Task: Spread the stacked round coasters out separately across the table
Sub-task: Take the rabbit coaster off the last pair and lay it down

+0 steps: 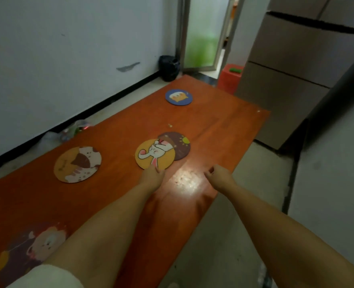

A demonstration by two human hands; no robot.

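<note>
On the orange surface (223, 125), the left hand (152, 176) pinches the near edge of a yellow rabbit coaster (154, 154), which overlaps a dark brown coaster (181, 147) at its 2 o'clock. The right hand (218, 175) hovers loosely curled, seemingly empty. A cat coaster (77, 164) lies at 9 o'clock, a blue coaster (178, 97) at 12, and a blurred coaster (32, 248) at 7.

Rabbit coaster (154, 154) overlapping sun coaster (181, 147) mid-table, cat coaster (77, 164) left, crown coaster (178, 97) behind.
</note>
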